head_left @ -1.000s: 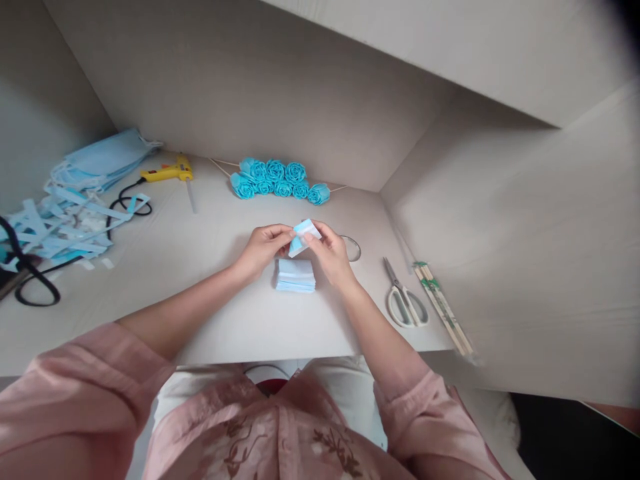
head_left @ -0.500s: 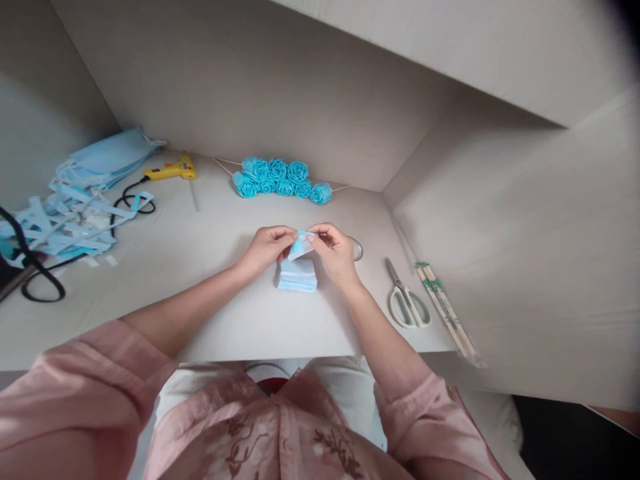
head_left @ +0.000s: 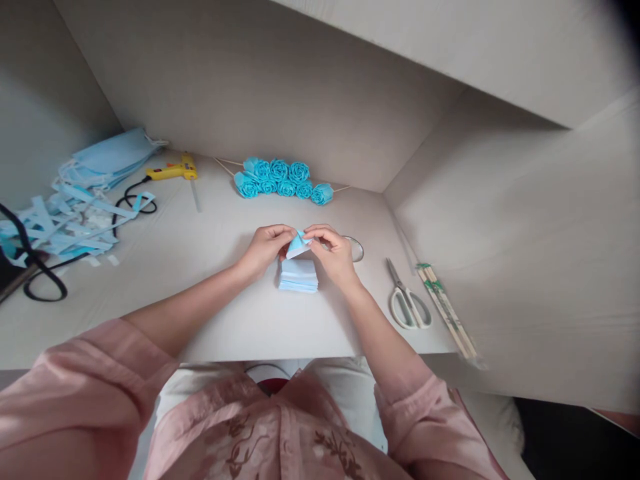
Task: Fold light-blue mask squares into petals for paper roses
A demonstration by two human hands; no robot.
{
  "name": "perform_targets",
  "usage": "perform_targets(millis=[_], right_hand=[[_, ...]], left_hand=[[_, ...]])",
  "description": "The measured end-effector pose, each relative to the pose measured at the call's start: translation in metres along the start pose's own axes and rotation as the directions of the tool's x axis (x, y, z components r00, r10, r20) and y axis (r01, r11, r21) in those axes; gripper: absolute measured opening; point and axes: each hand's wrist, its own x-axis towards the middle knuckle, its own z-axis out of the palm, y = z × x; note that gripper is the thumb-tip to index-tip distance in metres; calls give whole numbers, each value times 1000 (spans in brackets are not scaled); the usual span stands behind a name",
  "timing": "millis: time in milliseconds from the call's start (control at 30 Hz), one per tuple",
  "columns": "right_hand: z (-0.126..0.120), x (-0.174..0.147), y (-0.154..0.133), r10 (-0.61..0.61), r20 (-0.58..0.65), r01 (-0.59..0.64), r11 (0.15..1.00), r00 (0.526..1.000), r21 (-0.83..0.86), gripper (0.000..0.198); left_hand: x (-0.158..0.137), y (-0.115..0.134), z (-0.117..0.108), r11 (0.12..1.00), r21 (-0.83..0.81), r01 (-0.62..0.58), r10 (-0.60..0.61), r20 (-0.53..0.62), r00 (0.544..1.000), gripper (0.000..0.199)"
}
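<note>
Between my two hands is a small blue-and-white piece of mask fabric (head_left: 299,247), partly folded over. My left hand (head_left: 267,248) pinches its left corner between thumb and fingers. On the other side, my right hand (head_left: 333,252) grips the right edge, thumb below and fingers on top. Just below the held piece, a neat stack of cut fabric pieces (head_left: 299,276) lies on the white tabletop (head_left: 225,320). A round, clear-centred ring-like object (head_left: 357,249) sits behind my right hand, which partly hides it.
Several blue fabric roses (head_left: 280,179) on sticks lie along the back wall. A yellow glue gun (head_left: 173,171) stands left of them, near folded face masks (head_left: 115,157) and a heap of cut strips (head_left: 65,223). Scissors (head_left: 407,300) and packaged wooden sticks (head_left: 447,310) lie at right.
My right fingers have shifted slightly left over the fabric piece, folding its upper right part over, so more blue and less white shows. My left hand keeps its pinch.
</note>
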Motion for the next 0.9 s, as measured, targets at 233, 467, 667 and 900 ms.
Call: perform_targets(millis=[233,467,667,900], right_hand=[[2,0,-1,199,47,-204,938,979,280,47],[5,3,3,234,21,-229,925,972,303,45],[0,1,0,135,-224,-119,990,965,80,25],[8,-5,-15,-66,-69,36,928,995,-370,20]], left_hand=[[0,0,-1,999,17,-27,27,-4,1000,26],[-1,-2,0,999,25,-45,44,32,998,28],[1,-4,-1,997,-70,-28,29,15,999,31],[-1,-2,3,993,-63,-103,98,-74,992,32]])
